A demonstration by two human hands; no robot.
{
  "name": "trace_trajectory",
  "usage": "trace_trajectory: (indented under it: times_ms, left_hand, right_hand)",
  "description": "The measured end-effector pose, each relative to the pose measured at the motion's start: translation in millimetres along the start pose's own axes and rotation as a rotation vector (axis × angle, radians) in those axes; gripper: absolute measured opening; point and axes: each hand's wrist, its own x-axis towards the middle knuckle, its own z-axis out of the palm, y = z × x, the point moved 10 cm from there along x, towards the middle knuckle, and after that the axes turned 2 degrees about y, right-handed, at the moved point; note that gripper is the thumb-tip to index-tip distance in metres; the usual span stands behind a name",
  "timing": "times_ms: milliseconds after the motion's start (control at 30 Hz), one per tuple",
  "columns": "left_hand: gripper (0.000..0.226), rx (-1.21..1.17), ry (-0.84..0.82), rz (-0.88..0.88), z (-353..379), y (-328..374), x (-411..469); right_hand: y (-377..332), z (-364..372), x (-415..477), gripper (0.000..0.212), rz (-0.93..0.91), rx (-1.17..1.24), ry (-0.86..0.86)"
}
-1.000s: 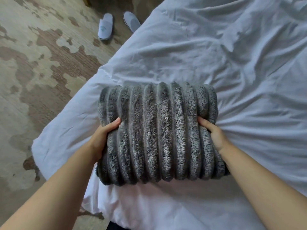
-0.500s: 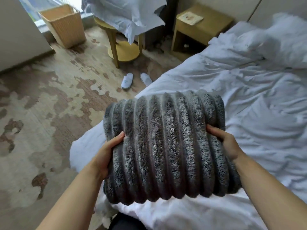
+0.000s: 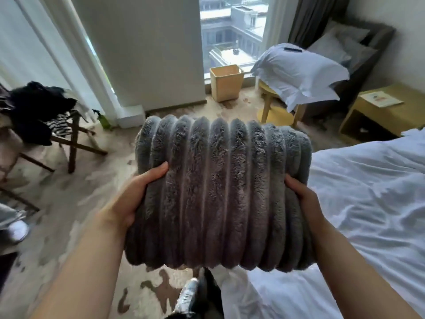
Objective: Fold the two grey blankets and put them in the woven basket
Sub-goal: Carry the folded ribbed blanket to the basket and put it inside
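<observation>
A folded grey ribbed plush blanket (image 3: 220,192) hangs in the air in front of me, clear of the bed. My left hand (image 3: 135,194) grips its left side with the thumb on top. My right hand (image 3: 303,199) grips its right side, fingers hidden underneath. The woven basket (image 3: 226,86) stands on the floor by the window, far ahead and open on top. A second grey blanket is not visible.
The white bed (image 3: 368,203) lies to my right. A yellow stool (image 3: 273,107) with a white pillow (image 3: 299,72) stands beside the basket. A wooden nightstand (image 3: 386,111) sits at right. A folding rack with dark clothes (image 3: 39,111) is at left. Patterned carpet lies between.
Both hands lifted the folded blanket off the bed and carried it left, out over the floor. My view rose from the bed to the window wall and basket.
</observation>
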Motion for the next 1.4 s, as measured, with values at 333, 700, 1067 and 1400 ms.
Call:
trace_trajectory:
  times_ms: [333,700,1067,1400]
  left_hand:
    - [0.038,-0.091,0.064,0.088,-143,81,42]
    - [0.044,-0.129,-0.071,-0.02,-166,161,195]
    - [0.041,-0.049,-0.069,-0.059,-111,274,434]
    - [0.065,-0.01,-0.077,-0.036,-80,397,622]
  right_hand:
    - [32,149,107,0.021,-0.09,-0.108,-0.14]
    - [2,175,251,0.036,-0.087,-0.112,0.044]
    - [-106,138,481,0.037,-0.16,-0.168,0.317]
    - [-175,156,704,0.062,-0.038,0.053,0.135]
